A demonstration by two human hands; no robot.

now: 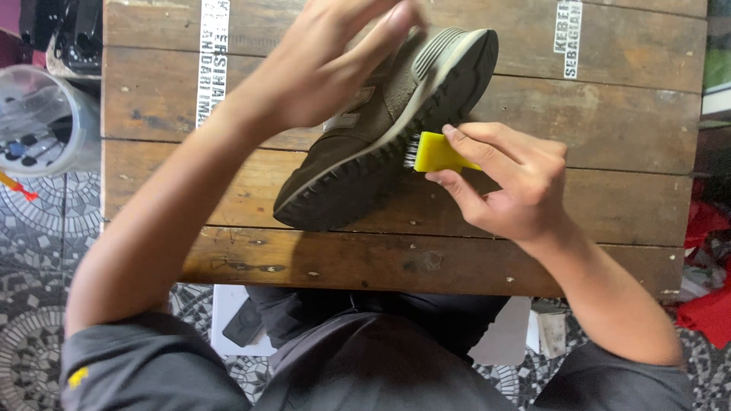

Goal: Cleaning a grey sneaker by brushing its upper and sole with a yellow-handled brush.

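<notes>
A dark olive sneaker (358, 152) lies tilted on its side on a wooden plank table (609, 106), its black treaded sole and pale midsole facing right. My left hand (335, 61) grips the sneaker's upper near the heel and steadies it. My right hand (510, 183) holds a small yellow brush (435, 152). The brush's white bristles press against the sole's edge near the middle of the shoe.
A clear plastic container (42, 114) with small dark items stands on the floor at the left. The floor has patterned tiles (46, 251). Red cloth (708, 304) lies at the right edge. A white sheet and a dark object (244, 323) lie under the table by my knees.
</notes>
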